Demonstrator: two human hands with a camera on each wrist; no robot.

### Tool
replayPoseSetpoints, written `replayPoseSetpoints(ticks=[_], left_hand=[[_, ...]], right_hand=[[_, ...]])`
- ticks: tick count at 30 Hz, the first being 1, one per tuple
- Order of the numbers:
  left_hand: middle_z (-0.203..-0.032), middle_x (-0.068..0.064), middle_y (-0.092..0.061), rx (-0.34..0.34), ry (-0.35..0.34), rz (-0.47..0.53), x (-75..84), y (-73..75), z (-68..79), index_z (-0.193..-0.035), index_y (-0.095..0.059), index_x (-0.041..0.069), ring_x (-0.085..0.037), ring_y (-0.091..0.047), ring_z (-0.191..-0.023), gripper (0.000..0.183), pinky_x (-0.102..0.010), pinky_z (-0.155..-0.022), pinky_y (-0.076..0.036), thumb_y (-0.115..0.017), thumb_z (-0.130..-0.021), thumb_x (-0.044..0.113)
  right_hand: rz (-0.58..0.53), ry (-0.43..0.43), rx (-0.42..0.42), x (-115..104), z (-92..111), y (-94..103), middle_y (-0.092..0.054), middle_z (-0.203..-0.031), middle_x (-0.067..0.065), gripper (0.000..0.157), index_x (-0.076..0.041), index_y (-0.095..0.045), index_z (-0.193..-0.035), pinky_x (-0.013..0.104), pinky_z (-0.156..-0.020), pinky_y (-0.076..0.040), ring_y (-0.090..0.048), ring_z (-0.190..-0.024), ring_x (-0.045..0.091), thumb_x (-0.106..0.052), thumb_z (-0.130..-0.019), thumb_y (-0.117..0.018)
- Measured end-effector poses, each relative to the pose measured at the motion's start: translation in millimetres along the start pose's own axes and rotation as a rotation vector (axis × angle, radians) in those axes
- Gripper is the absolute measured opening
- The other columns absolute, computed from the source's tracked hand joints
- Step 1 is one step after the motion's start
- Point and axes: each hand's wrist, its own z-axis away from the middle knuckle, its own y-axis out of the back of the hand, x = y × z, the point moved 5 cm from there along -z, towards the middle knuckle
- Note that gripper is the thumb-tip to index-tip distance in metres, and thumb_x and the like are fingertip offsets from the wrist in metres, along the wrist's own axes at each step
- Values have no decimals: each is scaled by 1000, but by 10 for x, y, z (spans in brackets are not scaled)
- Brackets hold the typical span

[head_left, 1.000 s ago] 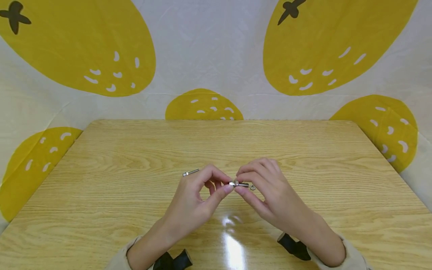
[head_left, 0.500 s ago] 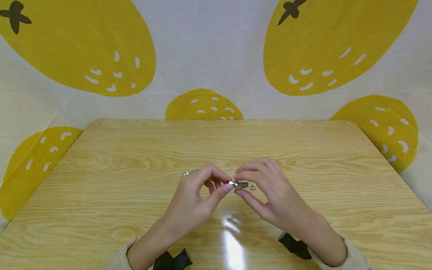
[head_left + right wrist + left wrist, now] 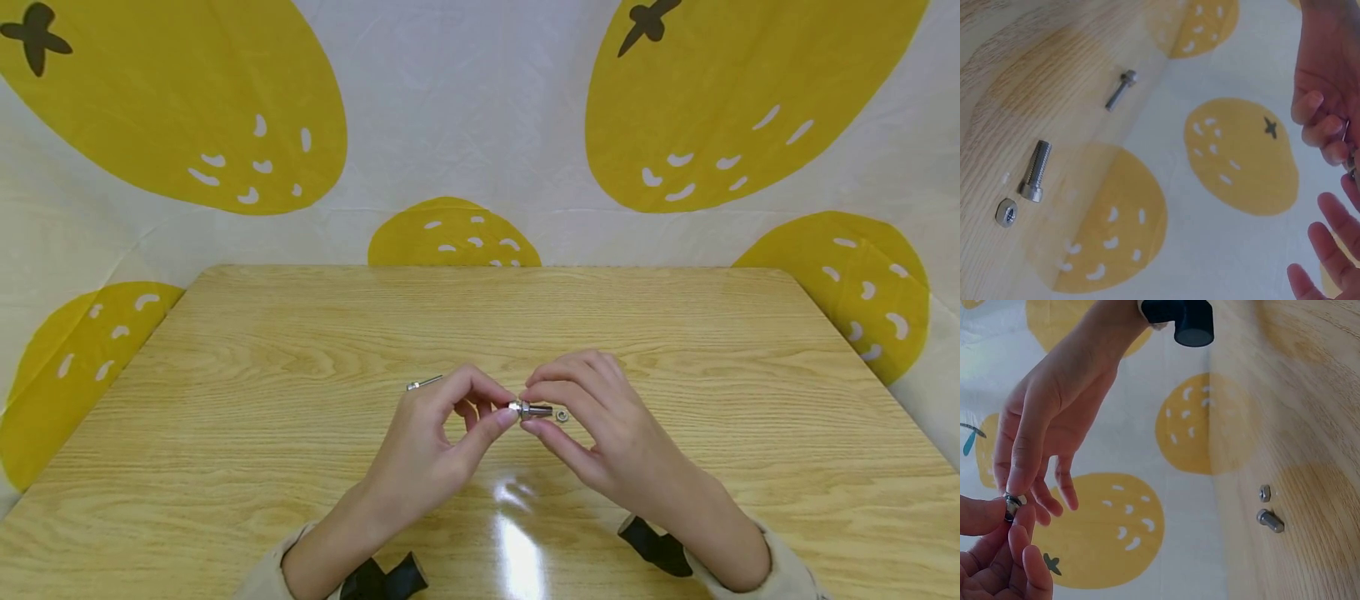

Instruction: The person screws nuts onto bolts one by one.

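Well, at lower centre the left hand [image 3: 435, 446] pinches a metal fastener [image 3: 514, 407]; whether the right hand [image 3: 611, 429] does is unclear.

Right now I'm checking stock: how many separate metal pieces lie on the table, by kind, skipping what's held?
Bolts: 2, a thick bolt and a thin bolt (any nut on it unclear)
Loose nuts: 1, the nut beside the thick bolt
Total: 3
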Motion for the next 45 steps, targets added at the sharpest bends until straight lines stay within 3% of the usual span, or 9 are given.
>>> replayPoseSetpoints(ticks=[9,12,17,21,26,45], left_hand=[[-77,4,-65,-4,-19,-2,1,-20,8,-91,-63,10,-4,-53,-69,3,-19,-60,-47,-64,-87,9],[-77,4,-65,-5,-20,0,0,-23,6,-90,-63,10,-4,-53,-68,4,-19,-60,-47,-64,-87,9],[-79,4,-66,-7,-9,0,0,-13,6,-91,-63,9,-4,-53,-69,4,-19,-60,-47,-63,-87,8],[-79,4,-66,-2,-13,-2,7,-2,4,-91,-63,9,-4,-53,-69,3,-19,-60,-47,-63,-88,8],[-78,3,-66,-1,-26,9,14,-1,3,-91,-63,9,-4,-54,-69,4,-19,-60,-47,-63,-88,8],[-76,4,-64,0,-25,4,22,-13,5,-90,-63,10,-4,-53,-68,4,-19,-60,-47,-64,-87,8]], right_hand=[[45,-104,-100,48,67,-47,-59,-100,3,38,-10,-64,-87,36,-86,-37,-50,-96,20,-31,-101,-36],[59,-133,-112,62,78,-40,-60,-101,3,41,-9,-66,-92,37,-87,-37,-51,-97,20,-34,-102,-34],[14,-74,-44,18,18,9,-61,-101,4,36,-3,-63,-104,33,-88,-37,-52,-96,20,-34,-98,-44],[-13,9,3,-25,-22,29,-61,-99,6,28,-2,-61,-99,31,-86,-38,-52,-93,21,-27,-97,-50],[-12,40,18,-38,-26,24,-61,-97,7,24,-2,-62,-94,30,-84,-38,-52,-90,22,-23,-97,-50],[61,-47,-52,2,26,-40,-60,-97,5,34,-7,-62,-87,35,-83,-37,-51,-91,21,-28,-101,-39]])
